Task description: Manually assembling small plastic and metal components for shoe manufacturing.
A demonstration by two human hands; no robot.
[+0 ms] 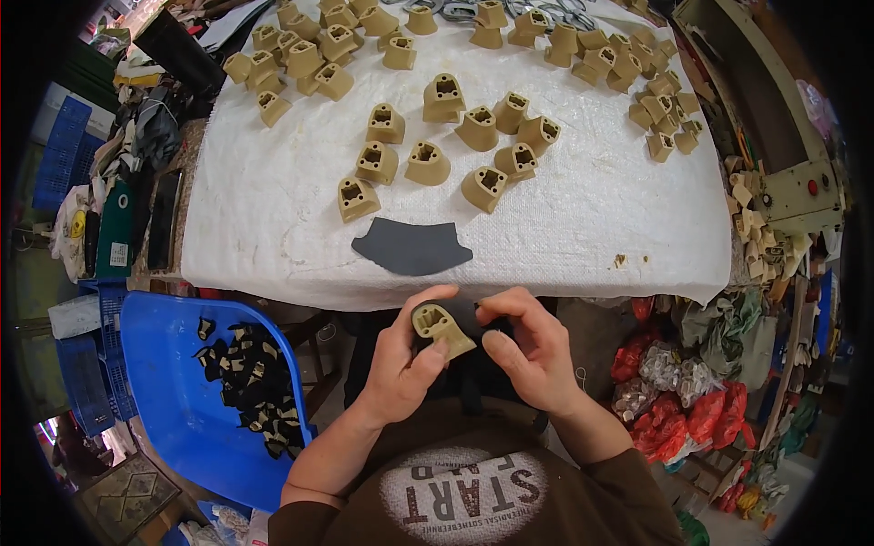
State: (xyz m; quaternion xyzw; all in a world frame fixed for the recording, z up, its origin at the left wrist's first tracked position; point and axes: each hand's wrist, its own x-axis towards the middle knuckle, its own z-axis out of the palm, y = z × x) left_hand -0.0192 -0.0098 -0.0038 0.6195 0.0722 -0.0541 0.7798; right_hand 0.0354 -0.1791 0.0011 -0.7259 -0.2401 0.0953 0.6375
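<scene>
In front of my chest, at the near edge of the table, my left hand grips a beige shoe heel, its hollow top with holes facing up. A dark grey cover piece lies around the heel's far and right sides. My right hand pinches the free end of that cover between thumb and fingers. On the white cloth just beyond lies another curved dark grey cover piece, flat. Several bare beige heels stand behind it.
More beige heels are heaped at the table's back left and back right. A blue tub at lower left holds many black-covered heels. Red plastic bags lie at right. A pale green machine frame borders the table's right.
</scene>
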